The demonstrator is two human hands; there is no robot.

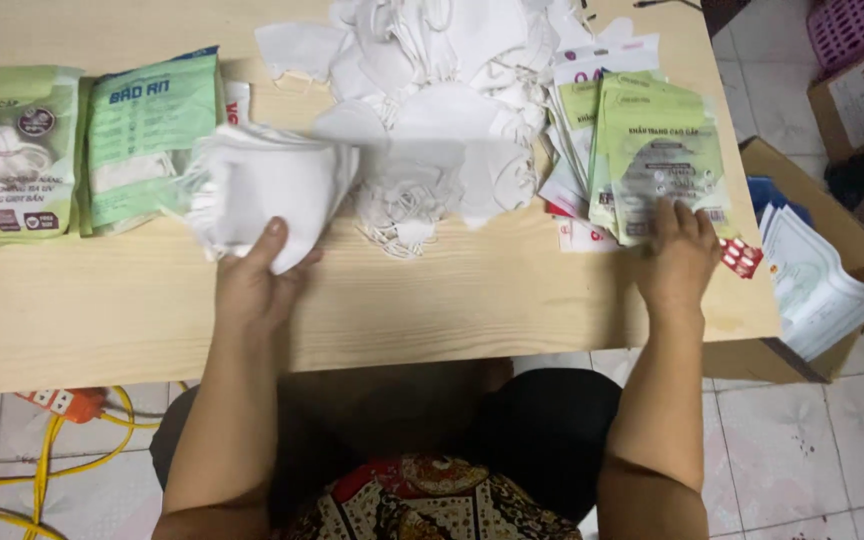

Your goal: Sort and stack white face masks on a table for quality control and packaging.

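Packing step under way: left hand point(257, 275) pinches a stack of white folded face masks point(267, 190) on the pale wooden table point(432, 310), while right hand's point(680, 255) fingers press flat on the green printed pouches point(657, 150); judged next, one pouch needs lifting free.

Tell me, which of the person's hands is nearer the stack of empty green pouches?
The right hand: its fingers rest on the stack of green pouches. The left hand is far to the left, holding a bunch of white masks.
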